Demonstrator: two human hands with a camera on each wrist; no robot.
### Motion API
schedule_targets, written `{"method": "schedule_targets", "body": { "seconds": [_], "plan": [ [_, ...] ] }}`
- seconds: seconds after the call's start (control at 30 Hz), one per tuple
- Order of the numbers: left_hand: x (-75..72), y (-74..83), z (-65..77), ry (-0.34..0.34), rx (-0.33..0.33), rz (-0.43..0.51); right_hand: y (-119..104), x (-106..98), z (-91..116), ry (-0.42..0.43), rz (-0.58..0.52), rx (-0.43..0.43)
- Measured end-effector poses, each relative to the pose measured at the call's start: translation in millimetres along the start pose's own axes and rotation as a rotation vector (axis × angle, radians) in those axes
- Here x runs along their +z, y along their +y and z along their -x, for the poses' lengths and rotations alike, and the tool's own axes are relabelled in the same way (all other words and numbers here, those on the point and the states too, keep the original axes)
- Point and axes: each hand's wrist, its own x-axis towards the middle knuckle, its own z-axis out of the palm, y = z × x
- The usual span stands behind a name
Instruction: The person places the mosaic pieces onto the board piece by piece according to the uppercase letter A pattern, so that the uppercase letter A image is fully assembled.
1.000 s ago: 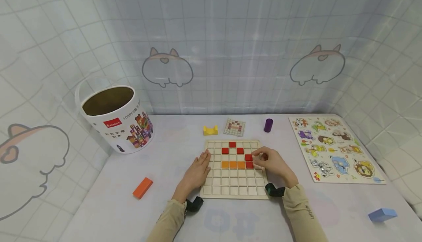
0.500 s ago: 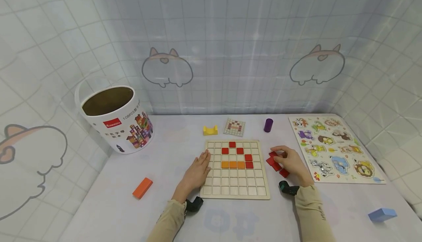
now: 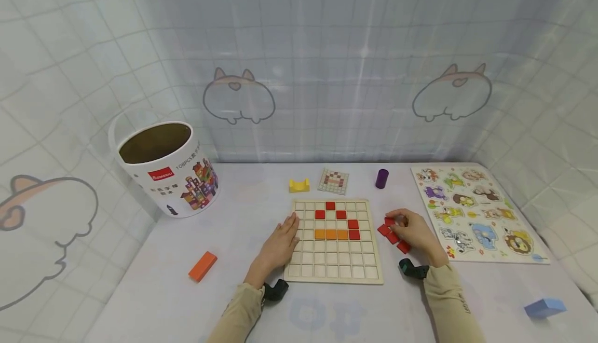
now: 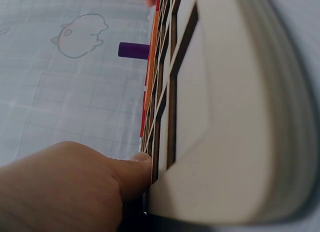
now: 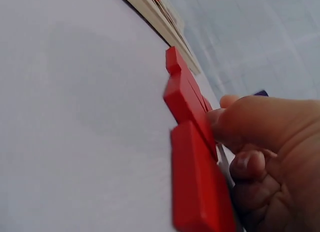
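Note:
My left hand (image 3: pixel 279 243) lies with fairly straight fingers over the left edge of a wooden grid board (image 3: pixel 327 270); its thumb (image 4: pixel 134 174) is at the board's rim in the left wrist view. Red tiles sit in the grid in a stepped line, with a row of orange tiles (image 3: pixel 331 234) beside the lowest red one (image 3: pixel 354 235). Right of the board, my right hand (image 3: pixel 417 233) pinches a red tile (image 3: pixel 390 221) between thumb and index finger, at a small group of loose red tiles (image 5: pixel 192 177). Its other fingers are curled, and it partly hides the group.
Behind the board are a yellow block (image 3: pixel 299 186), a small pattern card (image 3: pixel 334 181) and a purple cylinder (image 3: pixel 381 178). An animal puzzle board (image 3: pixel 474 255) lies at right, near a blue block (image 3: pixel 544 308). At left stand a white bucket (image 3: pixel 154 177) and an orange block (image 3: pixel 203 266).
My right hand has left the red tiles on the board's right side and moved right to the loose red tiles. The left hand has stayed in place.

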Motion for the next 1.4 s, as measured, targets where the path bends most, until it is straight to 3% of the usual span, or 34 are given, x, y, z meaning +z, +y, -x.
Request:
{"method": "schedule_targets", "body": {
  "seconds": [0.13, 0.27, 0.7, 0.9, 1.2, 1.4],
  "plan": [
    [0.2, 0.1, -0.2, -0.011, -0.007, -0.001, 2, 1, 1, 0.020, 0.048, -0.054],
    [-0.1, 0.4, -0.1, -0.013, -0.013, -0.004, -1, 2, 2, 0.023, 0.055, -0.057],
    [-1.6, 3.4, 0.6, -0.023, -0.020, 0.007, -31, 22, 12, -0.122, -0.108, -0.098],
    [0.3, 2.3, 1.4, -0.009, -0.019, 0.002, -41, 37, 14, -0.162, -0.116, -0.197],
    [1.1, 0.6, 0.0, -0.022, -0.026, -0.005, -44, 47, 18, -0.236, -0.133, -0.242],
    [1.2, 0.6, -0.1, -0.015, -0.023, 0.003, -44, 53, 20, -0.252, -0.075, -0.306]
  ]
}}
